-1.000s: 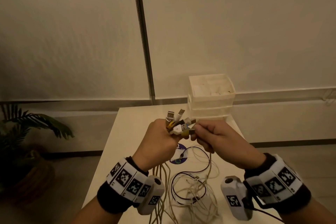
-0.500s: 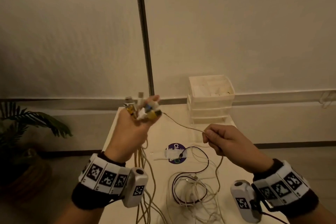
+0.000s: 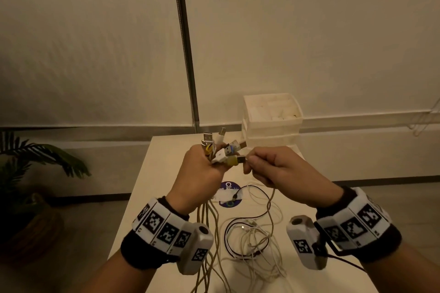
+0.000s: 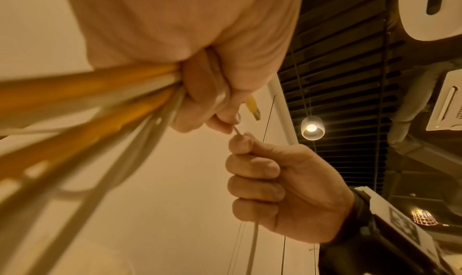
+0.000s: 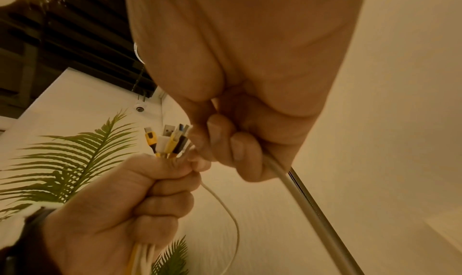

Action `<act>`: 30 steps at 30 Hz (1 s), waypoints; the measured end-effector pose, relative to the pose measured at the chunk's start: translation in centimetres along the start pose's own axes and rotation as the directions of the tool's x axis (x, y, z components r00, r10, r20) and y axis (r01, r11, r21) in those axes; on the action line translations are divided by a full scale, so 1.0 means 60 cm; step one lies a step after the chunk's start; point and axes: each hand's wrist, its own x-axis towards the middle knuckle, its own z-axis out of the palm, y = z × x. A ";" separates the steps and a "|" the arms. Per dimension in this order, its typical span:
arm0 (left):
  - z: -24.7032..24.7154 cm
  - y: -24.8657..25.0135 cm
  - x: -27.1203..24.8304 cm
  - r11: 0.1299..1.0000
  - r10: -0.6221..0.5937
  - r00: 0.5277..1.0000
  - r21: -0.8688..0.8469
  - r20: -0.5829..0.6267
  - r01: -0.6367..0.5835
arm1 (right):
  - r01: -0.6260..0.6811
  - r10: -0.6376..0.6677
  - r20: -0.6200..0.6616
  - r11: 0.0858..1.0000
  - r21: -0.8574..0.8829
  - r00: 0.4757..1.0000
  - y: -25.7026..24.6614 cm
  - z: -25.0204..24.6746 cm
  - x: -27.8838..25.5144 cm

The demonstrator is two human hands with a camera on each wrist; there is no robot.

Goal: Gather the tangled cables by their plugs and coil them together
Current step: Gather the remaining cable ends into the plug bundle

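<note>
My left hand [image 3: 202,171] is raised above the table and grips a bundle of cable plugs [image 3: 222,150], white, yellow and black, which fan out above the fist [image 5: 172,139]. Their cords [image 3: 209,233] hang from the fist down to the table; close up they are yellow and white cords [image 4: 87,93]. My right hand [image 3: 269,169] is right beside the left and pinches a thin white cable [image 4: 238,132] just next to the plugs. That cable [image 5: 225,206] loops down below both hands. A tangle of white and black cables [image 3: 250,238] lies on the white table [image 3: 152,188].
A white drawer organiser [image 3: 272,116] stands at the table's far right edge. A round blue sticker [image 3: 229,195] marks the table's middle. A metal pole [image 3: 184,43] rises behind the table. A potted plant [image 3: 28,173] stands on the floor at the left.
Half a second ago my left hand was up and to the left, with the cable stretched to my right hand. The hands have now come back together, fingertips meeting at the plugs.
</note>
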 end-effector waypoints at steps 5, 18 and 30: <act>-0.059 -0.014 0.002 0.954 -0.169 0.957 -0.283 -0.234 0.099 | -0.075 0.078 -0.041 0.995 0.069 0.996 0.028 -0.007 -0.020; -0.030 0.008 -0.020 0.999 -0.044 0.995 0.003 0.086 0.044 | -0.122 0.121 -0.055 0.992 -0.018 0.991 0.024 0.006 -0.026; -0.021 -0.013 -0.011 0.995 -0.097 0.994 -0.032 -0.043 0.096 | -0.088 0.088 -0.008 0.996 -0.010 0.996 0.012 0.011 -0.019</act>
